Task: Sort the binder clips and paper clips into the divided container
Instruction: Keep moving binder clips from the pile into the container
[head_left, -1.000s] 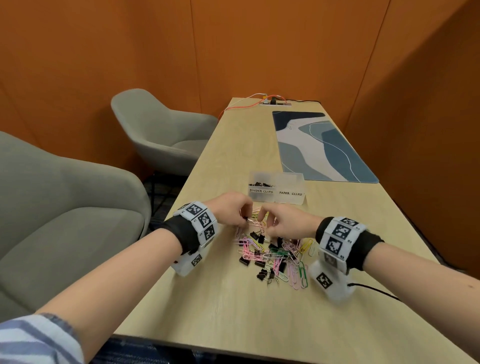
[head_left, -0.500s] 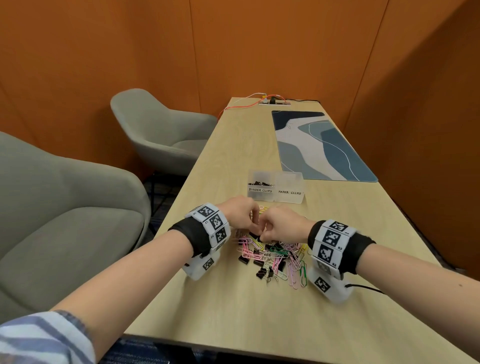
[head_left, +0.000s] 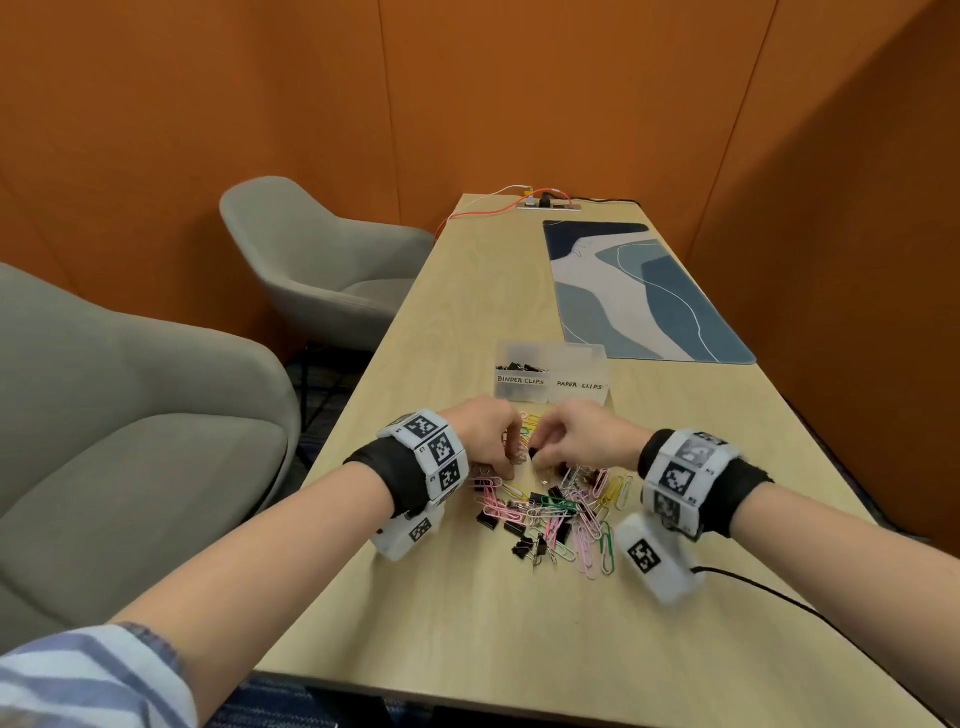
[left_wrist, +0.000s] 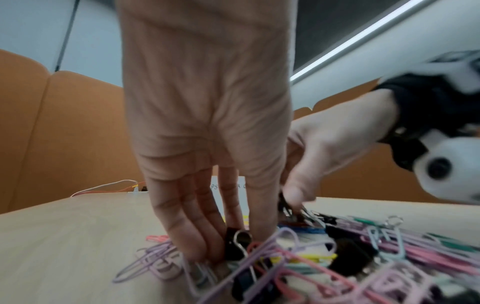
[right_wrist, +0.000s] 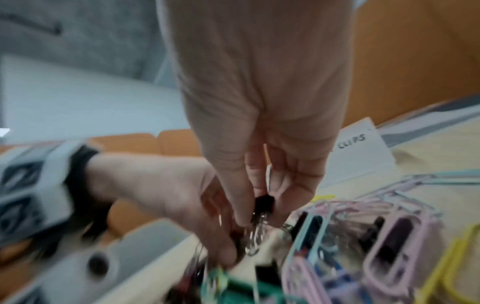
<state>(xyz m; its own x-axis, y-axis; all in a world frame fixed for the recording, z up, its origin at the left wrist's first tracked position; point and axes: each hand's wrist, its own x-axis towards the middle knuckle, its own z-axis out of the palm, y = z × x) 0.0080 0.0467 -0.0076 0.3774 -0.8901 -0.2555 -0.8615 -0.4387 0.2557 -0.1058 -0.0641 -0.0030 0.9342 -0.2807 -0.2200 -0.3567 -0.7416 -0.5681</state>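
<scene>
A pile of coloured paper clips and black binder clips (head_left: 556, 514) lies on the table in front of the divided container (head_left: 597, 400). Its left compartment, labelled BINDER CLIPS (head_left: 519, 368), holds several black clips. The compartment labelled PAPER CLIPS (head_left: 579, 364) looks empty. My left hand (head_left: 508, 469) reaches down into the pile's far left side; its fingers (left_wrist: 192, 236) and thumb pinch a black binder clip (left_wrist: 233, 246). My right hand (right_wrist: 262, 211) pinches another small black binder clip (right_wrist: 263, 202) just above the pile, its silver handles hanging down.
A blue patterned desk mat (head_left: 639, 291) lies behind the container on the right. Cables and a power strip (head_left: 545, 203) sit at the table's far end. Two grey armchairs (head_left: 322, 260) stand left of the table. A black cable (head_left: 779, 597) trails from my right wrist.
The hands met knuckle to knuckle above the pile's far edge, then drew slightly apart. Both have dropped to the clips, and a black binder clip shows in my right fingertips.
</scene>
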